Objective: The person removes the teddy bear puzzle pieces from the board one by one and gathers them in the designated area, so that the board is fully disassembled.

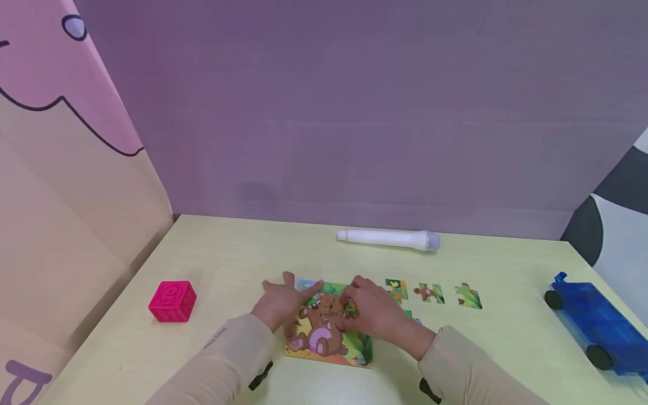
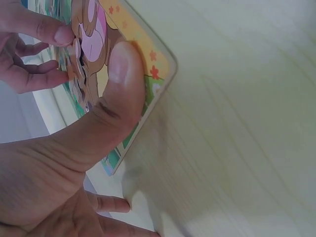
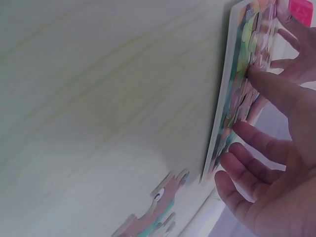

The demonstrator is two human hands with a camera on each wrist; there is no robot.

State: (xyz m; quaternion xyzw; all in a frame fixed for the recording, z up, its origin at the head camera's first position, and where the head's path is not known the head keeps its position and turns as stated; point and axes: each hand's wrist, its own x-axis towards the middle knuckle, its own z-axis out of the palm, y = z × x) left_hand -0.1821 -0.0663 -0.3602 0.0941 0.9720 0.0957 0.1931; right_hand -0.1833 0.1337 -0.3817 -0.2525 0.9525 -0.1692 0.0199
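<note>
The bear puzzle [image 1: 328,329] near the tabletop [image 1: 233,259] front edge is pressed by the left hand [image 1: 280,304] and right hand [image 1: 372,309], fingers relaxed, gripping nothing. Its right side is hidden. Three loose pieces [image 1: 429,293] lie just right; bare tabletop surrounds it.

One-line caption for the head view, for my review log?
Both hands, left and right, press on a bear puzzle; three loose pieces lie nearby.

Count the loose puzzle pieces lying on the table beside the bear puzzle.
3 lie in plain view in a row right of the bear puzzle: nearest piece, middle piece, far-right piece. A fourth seems to peek out behind the right hand; more may be hidden.
</note>
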